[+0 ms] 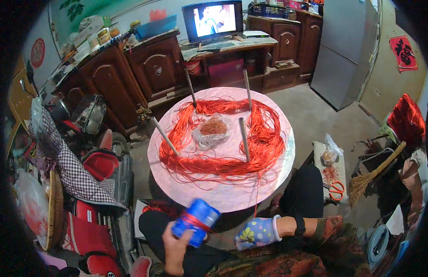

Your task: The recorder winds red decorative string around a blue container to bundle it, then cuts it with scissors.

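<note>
Over my lap, my left hand [175, 247] is closed round a blue packet-like block [190, 229] with red cord wound about its middle. My right hand [256, 233] wears a blue glove with coloured dots; a bare wrist with a black band shows behind it. The gloved fingers look curled, and a single strand of red cord [257, 196] runs from the table edge down to them. On the round pink-covered table [214, 196] lies a large loop of red cord [209, 165], laid around several upright rods [244, 138].
Inside the loop sits a clear plastic bag [209, 141] with reddish-brown contents. Right of my knee, a small bench [338, 171] bears orange-handled scissors [336, 190] and a bag. Beyond it leans a straw broom [373, 177]. A fridge [341, 51] and cabinets stand behind.
</note>
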`<state>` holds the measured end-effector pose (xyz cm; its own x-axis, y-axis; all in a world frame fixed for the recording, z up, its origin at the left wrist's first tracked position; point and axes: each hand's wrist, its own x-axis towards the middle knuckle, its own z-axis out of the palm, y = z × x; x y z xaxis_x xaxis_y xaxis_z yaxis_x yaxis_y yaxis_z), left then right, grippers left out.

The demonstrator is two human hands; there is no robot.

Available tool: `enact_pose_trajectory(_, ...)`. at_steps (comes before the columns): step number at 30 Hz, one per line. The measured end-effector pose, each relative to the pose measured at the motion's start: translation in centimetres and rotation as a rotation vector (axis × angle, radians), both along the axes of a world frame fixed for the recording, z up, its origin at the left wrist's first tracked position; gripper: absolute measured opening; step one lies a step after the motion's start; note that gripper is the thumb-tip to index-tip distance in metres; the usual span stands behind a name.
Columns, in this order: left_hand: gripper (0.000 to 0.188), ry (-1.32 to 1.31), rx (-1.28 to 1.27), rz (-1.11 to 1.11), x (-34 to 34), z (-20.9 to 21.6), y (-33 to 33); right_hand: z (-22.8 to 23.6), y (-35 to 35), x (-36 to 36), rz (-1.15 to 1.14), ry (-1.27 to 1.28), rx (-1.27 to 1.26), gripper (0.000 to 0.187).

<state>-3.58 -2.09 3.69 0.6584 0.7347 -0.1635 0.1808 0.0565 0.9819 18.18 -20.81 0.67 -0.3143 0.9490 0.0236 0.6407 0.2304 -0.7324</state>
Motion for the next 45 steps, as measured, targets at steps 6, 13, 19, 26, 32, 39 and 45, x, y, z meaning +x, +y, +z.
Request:
enact_pose_trajectory(6, 0.064, 0.108, -0.328, -0.673, -0.2, -1.5, -1.0, 3.8, 4.1, 2.8, -0.157, 0.417, -0.051, 0.023)
enact_pose_trajectory(13, 0.083, -0.62, -0.709, -0.034, -1.4, -0.1, -1.5, -2.2, 1.2, 2.6, -0.211, 0.365, -0.106, 0.026)
enact_pose_trajectory(19, 0.056, 0.156, 0.123, -0.124, 0.5, -2.3, -0.5, 5.3, 2.9, 0.3, 0.049, -0.24, -0.181, 0.023)
enact_pose_trajectory(26, 0.066, -0.207, -0.35, -0.718, -1.4, 0.2, 0.0, 2.4, 4.7, 5.5, -0.224, 0.351, -0.103, 0.027)
enact_pose_trajectory(32, 0.072, -0.756, -0.686, 0.146, -2.0, -0.7, 0.2, -1.6, 0.9, 3.0, -0.211, 0.195, -0.036, 0.021)
enact_pose_trajectory(39, 0.046, 0.23, 0.057, -0.322, -0.1, -2.2, -0.5, 5.8, 4.3, 2.0, 0.05, -0.011, -0.031, 0.016)
enact_pose_trajectory(45, 0.068, -0.285, -0.723, -0.468, -3.2, -0.1, -0.3, 0.7, 4.2, 6.0, -0.312, 0.425, -0.171, 0.021)
